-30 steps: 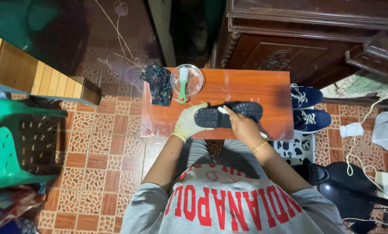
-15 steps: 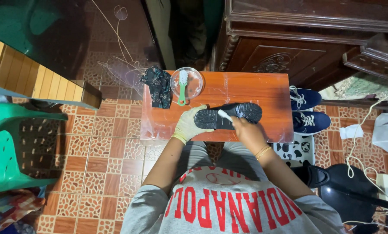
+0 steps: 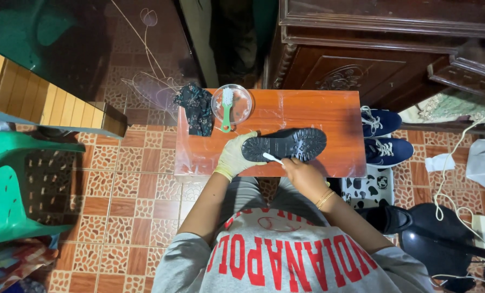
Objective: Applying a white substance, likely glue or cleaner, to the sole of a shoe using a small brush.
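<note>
Black shoe is laid sole-up on the orange table, near its 6 o'clock edge. Its heel end is gripped by the gloved left hand, grip closed around it. A small white brush is pinched in the bare right hand, tip touching the sole. At 11 o'clock from the shoe a clear bowl with a green brush is seen, a dark cloth just beside it. Blue sneakers are set on the floor at 3 o'clock.
</note>
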